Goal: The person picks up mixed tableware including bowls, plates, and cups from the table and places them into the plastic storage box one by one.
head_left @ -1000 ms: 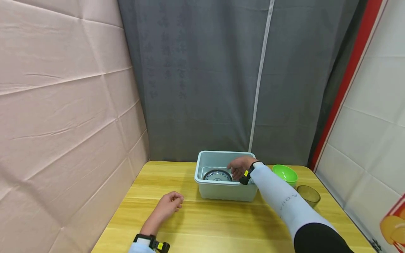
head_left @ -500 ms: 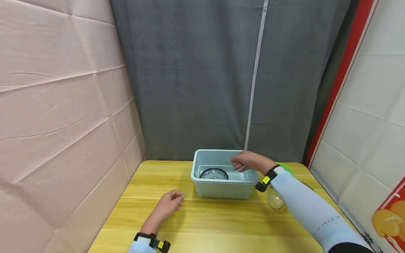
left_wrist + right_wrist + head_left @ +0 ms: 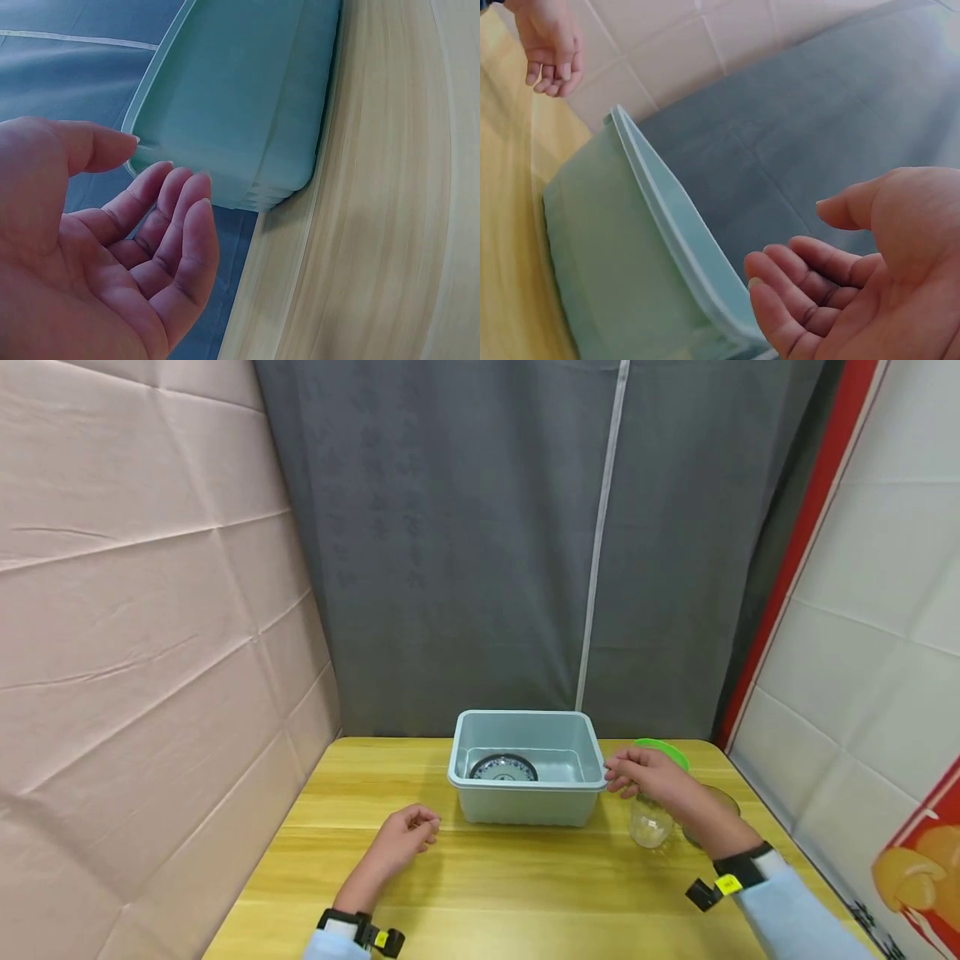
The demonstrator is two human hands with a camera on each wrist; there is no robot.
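A pale blue-green plastic basin stands toward the back of the table. Inside it, at the left, lies a round dish with a dark rim and a blue pattern. My right hand, loosely curled and holding nothing, hovers just right of the basin, over a clear glass jar. In the right wrist view its fingertips overlap the basin's rim. My left hand hangs over the table, front left of the basin, with relaxed fingers and nothing in them; its palm shows in the left wrist view.
Behind the right hand are a bright green bowl and a brownish see-through cup, both partly hidden. The wooden table ends at a grey curtain. Pale panels flank it on both sides.
My right hand has come up out of the basin and moved right, past its right rim, with nothing in it. The left hand stays in place. The head view has shifted slightly.
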